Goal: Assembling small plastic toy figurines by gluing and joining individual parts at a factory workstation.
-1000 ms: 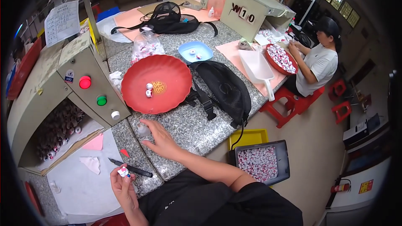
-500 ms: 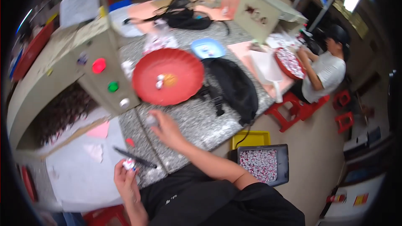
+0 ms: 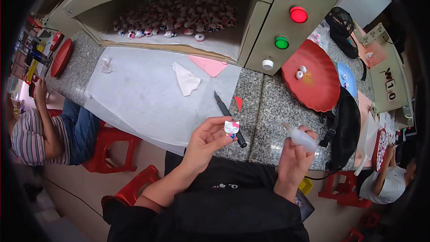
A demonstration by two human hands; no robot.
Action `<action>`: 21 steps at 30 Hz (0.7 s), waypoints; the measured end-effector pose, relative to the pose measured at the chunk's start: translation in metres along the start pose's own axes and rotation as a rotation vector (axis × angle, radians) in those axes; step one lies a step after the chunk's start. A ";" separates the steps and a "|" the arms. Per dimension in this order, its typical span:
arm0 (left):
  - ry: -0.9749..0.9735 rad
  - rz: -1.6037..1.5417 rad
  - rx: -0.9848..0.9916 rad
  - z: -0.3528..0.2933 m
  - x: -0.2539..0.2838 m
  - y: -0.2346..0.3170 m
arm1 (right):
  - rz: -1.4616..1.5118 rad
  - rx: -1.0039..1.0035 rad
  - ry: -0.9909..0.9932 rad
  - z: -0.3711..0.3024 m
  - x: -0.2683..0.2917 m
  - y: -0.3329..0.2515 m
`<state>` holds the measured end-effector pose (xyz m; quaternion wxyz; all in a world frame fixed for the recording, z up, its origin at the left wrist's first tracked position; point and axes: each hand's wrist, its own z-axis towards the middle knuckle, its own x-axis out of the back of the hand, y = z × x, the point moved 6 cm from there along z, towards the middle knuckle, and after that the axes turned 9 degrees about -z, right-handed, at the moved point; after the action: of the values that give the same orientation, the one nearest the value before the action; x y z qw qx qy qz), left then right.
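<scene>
A small white cat-head figurine (image 3: 231, 128) with a pink bow and a blue lower part is pinched between the thumb and fingers of my left hand (image 3: 204, 141). In my right hand (image 3: 298, 157) is a translucent squeeze bottle (image 3: 303, 140), tilted, its narrow tip pointing up and left toward the figurine. A gap separates bottle and figurine. Just behind the figurine lies a black craft knife (image 3: 226, 113) on the granite table (image 3: 251, 90), partly covered by my left hand. A small red scrap (image 3: 238, 103) sits beside the knife.
Beyond white paper (image 3: 139, 94), a beige box-shaped machine (image 3: 255, 22) holds many figurines (image 3: 179, 13). A red tray (image 3: 320, 80) contains a few pieces, with a blue dish (image 3: 346, 77) and black bag (image 3: 345, 130) nearby. People sit at left (image 3: 45, 134) and right (image 3: 387, 181).
My view has swung left toward the machine. My right hand, earlier reaching over the table near a pale object, now grips the squeeze bottle. My left hand still holds the figurine.
</scene>
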<state>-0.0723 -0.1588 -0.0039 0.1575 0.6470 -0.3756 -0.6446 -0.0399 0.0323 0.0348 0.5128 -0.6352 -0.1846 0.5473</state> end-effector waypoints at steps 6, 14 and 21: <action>-0.046 -0.091 0.062 -0.005 -0.009 -0.002 | -0.109 0.132 -0.011 -0.007 -0.007 -0.013; -0.034 -0.032 0.071 -0.007 -0.007 -0.004 | -0.491 0.379 -0.119 -0.023 -0.021 -0.018; -0.044 0.012 0.069 -0.009 -0.007 -0.003 | -0.584 0.534 -0.249 -0.029 -0.028 -0.022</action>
<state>-0.0618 -0.1547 -0.0003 0.1307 0.6355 -0.4046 -0.6444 -0.0159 0.0060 0.0643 0.7670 -0.3300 -0.2693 0.4800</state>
